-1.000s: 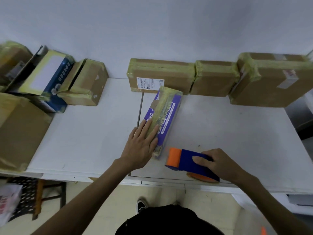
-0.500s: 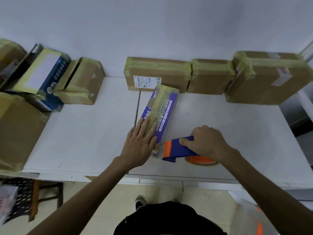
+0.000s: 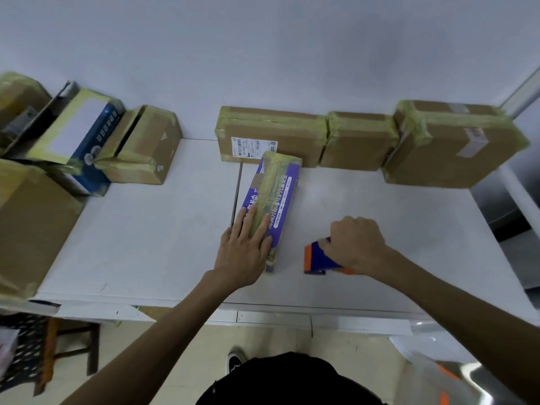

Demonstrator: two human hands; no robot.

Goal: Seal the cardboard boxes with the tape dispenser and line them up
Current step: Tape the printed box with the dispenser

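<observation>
A long purple box (image 3: 277, 185) with yellowish tape along its top lies at an angle in the middle of the white table (image 3: 152, 235). My left hand (image 3: 244, 247) rests flat on its near end, fingers straight. To the right of the box, my right hand (image 3: 355, 244) grips the blue and orange tape dispenser (image 3: 314, 257), which sits on the table apart from the box. Three taped cardboard boxes stand in a row against the wall: a wide one (image 3: 271, 134), a smaller one (image 3: 358, 141) and a large one (image 3: 455, 144).
More taped boxes crowd the left: a brown one (image 3: 146, 144), a blue and white one (image 3: 79, 133), and a big carton (image 3: 32, 226) at the table's left edge. A thin dark seam (image 3: 236, 194) runs beside the purple box. A stool (image 3: 49, 346) stands below left.
My right hand has carried the tape dispenser to the right, away from the purple box's near end. My left hand stays flat on the box.
</observation>
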